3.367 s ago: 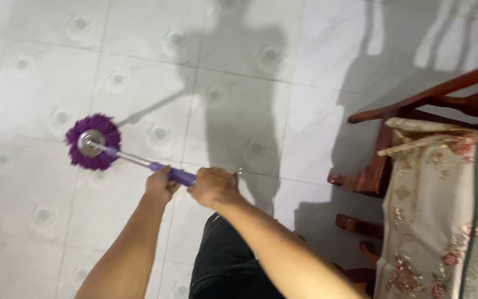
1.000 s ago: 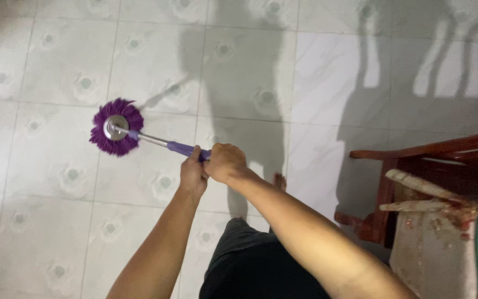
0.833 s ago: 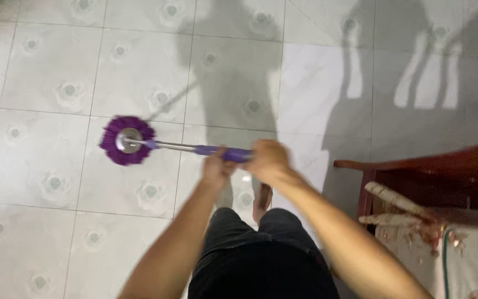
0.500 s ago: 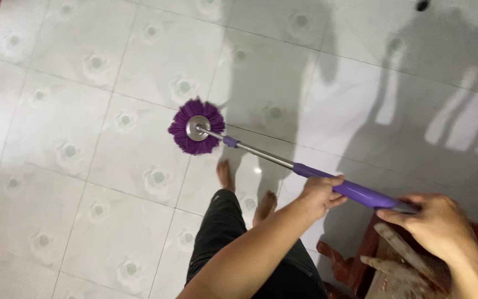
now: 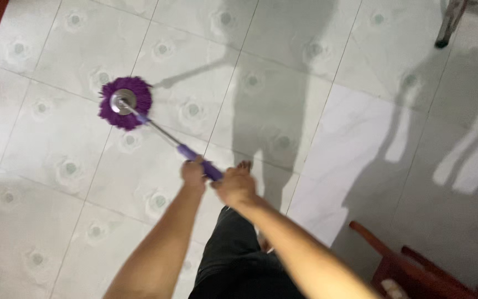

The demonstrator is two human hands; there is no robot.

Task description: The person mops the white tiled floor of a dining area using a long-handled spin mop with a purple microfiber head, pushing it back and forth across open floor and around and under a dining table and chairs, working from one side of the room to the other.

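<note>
Mopping the tiled floor (image 5: 56, 166), mid-stroke.
Left hand (image 5: 193, 173) and right hand (image 5: 234, 185) clench the mop handle (image 5: 195, 160); purple mop head (image 5: 125, 103) far left, seemingly needing another sweep.

Both arms extended forward. Left hand (image 5: 193, 174) closed, ahead of the grip; right hand (image 5: 235, 187) closed just behind, hands nearly touching.

Under you lies a floor of pale tiles (image 5: 56, 149), each marked with a faint round flower. At the lower right corner you see the red-brown wooden chair (image 5: 410, 266). Top right stands a dark furniture leg (image 5: 450, 25), perhaps a table's. Long shadows (image 5: 460, 160) cross the tiles.
</note>
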